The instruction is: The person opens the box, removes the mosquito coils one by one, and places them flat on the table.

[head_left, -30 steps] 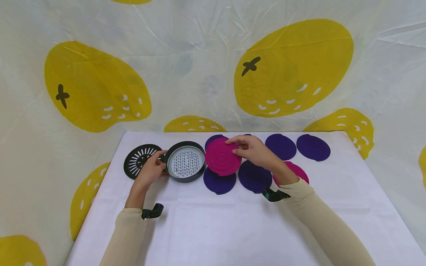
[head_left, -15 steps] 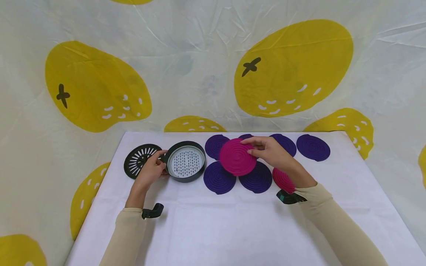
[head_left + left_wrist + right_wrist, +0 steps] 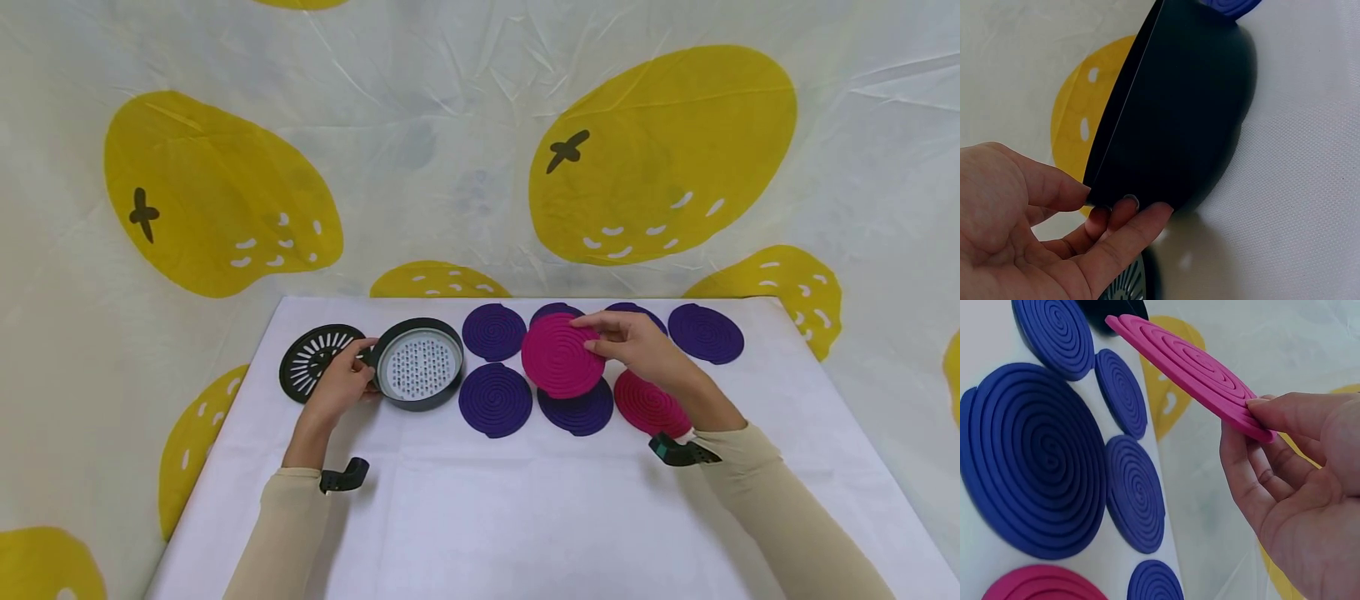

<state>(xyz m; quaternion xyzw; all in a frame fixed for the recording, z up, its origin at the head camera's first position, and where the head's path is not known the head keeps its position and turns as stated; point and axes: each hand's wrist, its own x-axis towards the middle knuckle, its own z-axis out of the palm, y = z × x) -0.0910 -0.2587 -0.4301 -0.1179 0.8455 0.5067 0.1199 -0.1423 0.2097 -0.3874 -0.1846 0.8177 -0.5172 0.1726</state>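
My left hand [image 3: 341, 379] grips the side of a dark round container [image 3: 422, 403], its thumb at the rim and its fingers against the outer wall in the left wrist view. The container leans with its pale, perforated-looking inside facing me. My right hand [image 3: 648, 350] pinches a pink spiral coaster [image 3: 561, 357] by its right edge. That coaster is held tilted above the table, overlapping two purple spiral coasters behind it in the head view; one of these is the near purple coaster [image 3: 576, 418]. The right wrist view shows the thumb [image 3: 1285, 412] on top and fingers underneath.
A black slotted disc [image 3: 300, 367] lies at the left, partly hidden by my left hand. Several purple coasters, among them a front one [image 3: 495, 400] and a far right one [image 3: 707, 333], lie in two rows. Another pink coaster [image 3: 647, 407] lies under my right forearm.
My right hand has moved the pink coaster to the right, away from the container, uncovering the purple coasters on the left. The left hand and container have stayed in place.
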